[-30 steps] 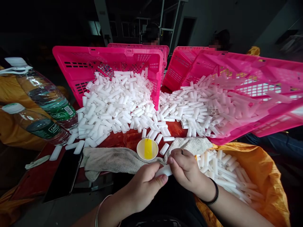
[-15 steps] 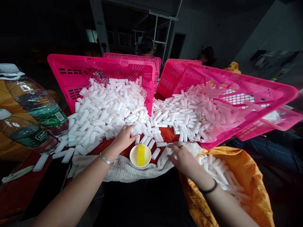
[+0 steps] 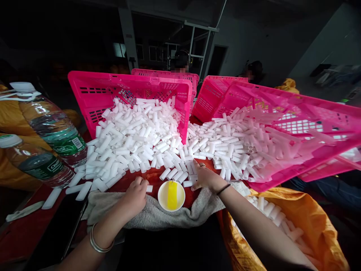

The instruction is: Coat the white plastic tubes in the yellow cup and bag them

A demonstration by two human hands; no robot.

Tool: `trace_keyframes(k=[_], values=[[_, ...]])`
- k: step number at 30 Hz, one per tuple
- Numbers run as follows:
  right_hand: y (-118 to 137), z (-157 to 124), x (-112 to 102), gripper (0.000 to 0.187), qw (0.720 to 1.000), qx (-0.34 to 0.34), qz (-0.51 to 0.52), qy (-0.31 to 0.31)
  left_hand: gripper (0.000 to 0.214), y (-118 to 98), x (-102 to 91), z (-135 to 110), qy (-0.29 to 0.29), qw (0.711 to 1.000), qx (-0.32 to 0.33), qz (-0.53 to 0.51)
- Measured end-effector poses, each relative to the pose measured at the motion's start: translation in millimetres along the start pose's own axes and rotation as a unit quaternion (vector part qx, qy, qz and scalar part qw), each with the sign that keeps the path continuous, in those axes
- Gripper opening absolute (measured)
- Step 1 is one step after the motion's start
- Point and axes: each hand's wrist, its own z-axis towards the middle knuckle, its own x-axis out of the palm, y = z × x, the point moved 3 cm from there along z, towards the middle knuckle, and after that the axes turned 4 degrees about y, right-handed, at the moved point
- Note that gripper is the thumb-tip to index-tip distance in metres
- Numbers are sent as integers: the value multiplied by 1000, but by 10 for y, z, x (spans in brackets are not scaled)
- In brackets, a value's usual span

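White tube (image 3: 149, 188) juts from the left hand (image 3: 136, 195), fingers curled tight around it, long axis left to right, just left of a yellow-filled dish (image 3: 171, 195) on a towel (image 3: 146, 216). Right hand (image 3: 205, 177), the nearer one, lies spread and gripping nothing on loose tubes (image 3: 188, 183) below tipped pink crates (image 3: 93, 86). Green labels on 2 water bottles (image 3: 53, 124) are illegible.

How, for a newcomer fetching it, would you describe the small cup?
Find the tipped pink crates spilling white tubes. Below their meeting point, at the grey towel's edge between left hand and right hand, sits the cup. Only it is round, yellow inside.
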Motion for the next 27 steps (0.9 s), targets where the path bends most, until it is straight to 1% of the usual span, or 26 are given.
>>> trace_keyframes(k=[2,3,5,6,7,9,12,16,20,22,24,27], values=[[23,33,-16,146,1000,-10,-6,-2,15,-89,24,-36,-36,998,46,-29],[23,41,-17,144,1000,-17,-8,-4,21,-145,53,-56,-49,995,76,-49],[1,46,-10,141,999,-30,-11,-11,55,-255,147,-95,-54,989,117,-70],[-17,45,-6,140,999,-35,-12,-19,69,-299,207,-109,-51,989,119,-68],[-35,42,-3,137,999,-41,-13,-27,79,-336,268,-117,-47,990,113,-63],[-68,34,2,133,998,-52,-12,-40,87,-389,374,-112,-43,993,96,-52],[-99,40,0,133,997,-68,1,-36,87,-433,454,-72,-57,993,92,-49],[-115,81,-16,139,996,-91,12,-13,83,-440,451,-43,-93,988,111,-53],[-82,80,-14,131,994,-111,12,-5,83,-429,406,-96,-116,981,140,-69],[-38,61,1,127,993,-121,16,-9,77,-437,379,-130,-106,978,160,-79],[28,46,20,124,991,-133,20,-21,73,-457,356,-153,-81,976,182,-86],[147,52,54,119,986,-157,34,-37,72,-492,339,-159,-39,971,215,-94]])
